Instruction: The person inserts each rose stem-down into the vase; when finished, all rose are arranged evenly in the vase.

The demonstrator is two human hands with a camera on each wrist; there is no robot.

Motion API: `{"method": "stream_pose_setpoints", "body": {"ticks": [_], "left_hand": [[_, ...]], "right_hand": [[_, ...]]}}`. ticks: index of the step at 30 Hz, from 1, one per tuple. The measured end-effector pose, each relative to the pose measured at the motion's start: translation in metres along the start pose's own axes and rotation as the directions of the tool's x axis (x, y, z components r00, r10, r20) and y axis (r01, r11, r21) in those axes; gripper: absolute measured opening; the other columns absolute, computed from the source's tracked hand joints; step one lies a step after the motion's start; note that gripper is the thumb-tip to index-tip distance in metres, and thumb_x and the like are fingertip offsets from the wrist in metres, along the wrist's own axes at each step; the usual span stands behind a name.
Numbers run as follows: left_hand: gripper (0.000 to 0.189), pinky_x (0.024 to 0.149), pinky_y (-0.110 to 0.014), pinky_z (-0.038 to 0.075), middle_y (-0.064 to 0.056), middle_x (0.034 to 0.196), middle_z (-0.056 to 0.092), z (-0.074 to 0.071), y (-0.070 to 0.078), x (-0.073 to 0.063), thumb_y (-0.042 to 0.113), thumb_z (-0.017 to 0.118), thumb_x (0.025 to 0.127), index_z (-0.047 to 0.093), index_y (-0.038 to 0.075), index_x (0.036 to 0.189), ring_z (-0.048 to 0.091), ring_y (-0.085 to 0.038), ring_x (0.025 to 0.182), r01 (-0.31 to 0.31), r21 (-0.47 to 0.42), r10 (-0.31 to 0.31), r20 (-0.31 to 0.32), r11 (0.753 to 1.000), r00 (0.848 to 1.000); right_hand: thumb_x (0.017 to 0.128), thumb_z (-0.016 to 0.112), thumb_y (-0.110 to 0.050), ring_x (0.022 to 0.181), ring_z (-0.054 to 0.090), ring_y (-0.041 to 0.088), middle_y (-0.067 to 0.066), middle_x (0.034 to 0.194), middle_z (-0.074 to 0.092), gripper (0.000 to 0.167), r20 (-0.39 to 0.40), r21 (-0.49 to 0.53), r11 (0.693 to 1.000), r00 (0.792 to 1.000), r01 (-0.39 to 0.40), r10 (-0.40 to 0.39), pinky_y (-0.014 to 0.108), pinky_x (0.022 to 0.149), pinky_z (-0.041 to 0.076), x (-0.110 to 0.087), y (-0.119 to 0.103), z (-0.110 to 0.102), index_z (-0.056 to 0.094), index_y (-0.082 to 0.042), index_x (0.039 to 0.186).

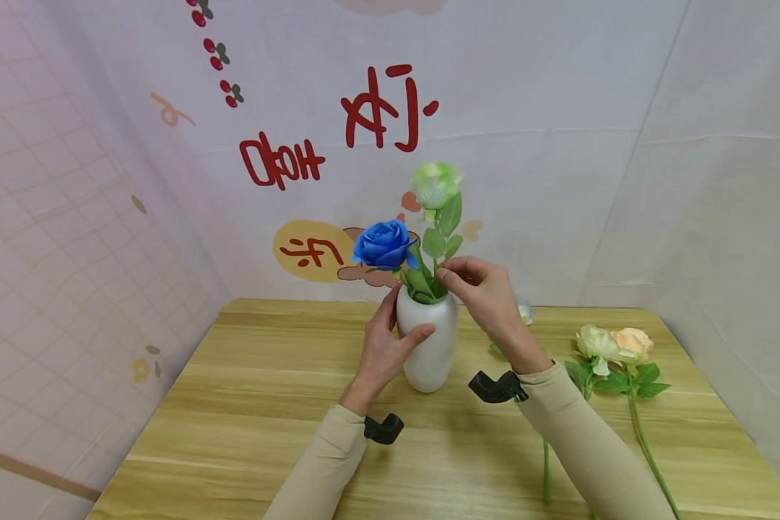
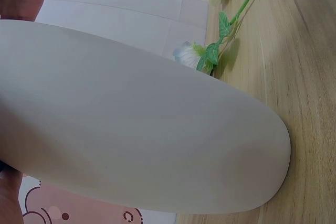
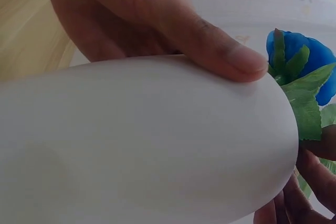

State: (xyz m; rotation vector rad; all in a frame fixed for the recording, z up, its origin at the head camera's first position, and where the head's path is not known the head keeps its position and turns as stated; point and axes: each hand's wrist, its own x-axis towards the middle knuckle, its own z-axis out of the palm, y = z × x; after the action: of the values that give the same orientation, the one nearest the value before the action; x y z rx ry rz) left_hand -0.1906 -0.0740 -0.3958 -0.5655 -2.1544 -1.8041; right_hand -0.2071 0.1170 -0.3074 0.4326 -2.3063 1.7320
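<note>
A white vase (image 1: pixel 427 354) stands upright on the wooden table. My left hand (image 1: pixel 390 339) grips its upper left side, the thumb across the front and the fingers round the back. A blue rose (image 1: pixel 385 245) leans left out of the vase mouth. To its right rises a pale green-white rose (image 1: pixel 436 186) with leaves up its stem. My right hand (image 1: pixel 484 289) pinches this green-white rose's stem just above the vase rim. In the right wrist view the left thumb (image 3: pixel 247 62) lies along the vase near its mouth; the stems' lower ends are hidden inside the vase.
On the table's right lie a cream rose (image 1: pixel 598 343) and a peach rose (image 1: pixel 633 342), their stems pointing toward the front edge. A pale bluish-white flower (image 2: pixel 188 55) lies behind my right forearm. A printed cloth backdrop (image 1: pixel 526 180) stands behind the table.
</note>
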Motion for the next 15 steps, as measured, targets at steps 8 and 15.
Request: {"method": "stream_pose_setpoints", "body": {"ticks": [8, 15], "left_hand": [[0.099, 0.112, -0.047, 0.045, -0.008, 0.156, 0.048, 0.0001, 0.0003, -0.0006, 0.062, 0.074, 0.088, 0.034, 0.012, 0.162, 0.053, -0.024, 0.138, -0.002, 0.008, 0.002, -0.004, 1.000, 1.000], [0.096, 0.112, -0.046, 0.045, -0.007, 0.156, 0.049, -0.0005, 0.0000, -0.0005, 0.060, 0.075, 0.089, 0.035, 0.013, 0.162, 0.053, -0.023, 0.138, -0.004, 0.003, 0.004, 0.001, 1.000, 1.000]], "right_hand": [[0.099, 0.071, -0.041, 0.106, 0.066, 0.017, 0.003, 0.115, 0.073, 0.034, 0.004, -0.002, 1.000, 1.000, -0.005, 0.005, 0.038, 0.095, 0.053, -0.0032, 0.0049, 0.0002, 0.078, -0.012, 0.115], [0.099, 0.073, -0.033, 0.111, 0.066, 0.021, 0.007, 0.119, 0.071, 0.029, 0.008, 0.005, 1.000, 1.000, -0.006, 0.006, 0.041, 0.099, 0.053, -0.0018, 0.0088, 0.0026, 0.078, -0.007, 0.111]]}}
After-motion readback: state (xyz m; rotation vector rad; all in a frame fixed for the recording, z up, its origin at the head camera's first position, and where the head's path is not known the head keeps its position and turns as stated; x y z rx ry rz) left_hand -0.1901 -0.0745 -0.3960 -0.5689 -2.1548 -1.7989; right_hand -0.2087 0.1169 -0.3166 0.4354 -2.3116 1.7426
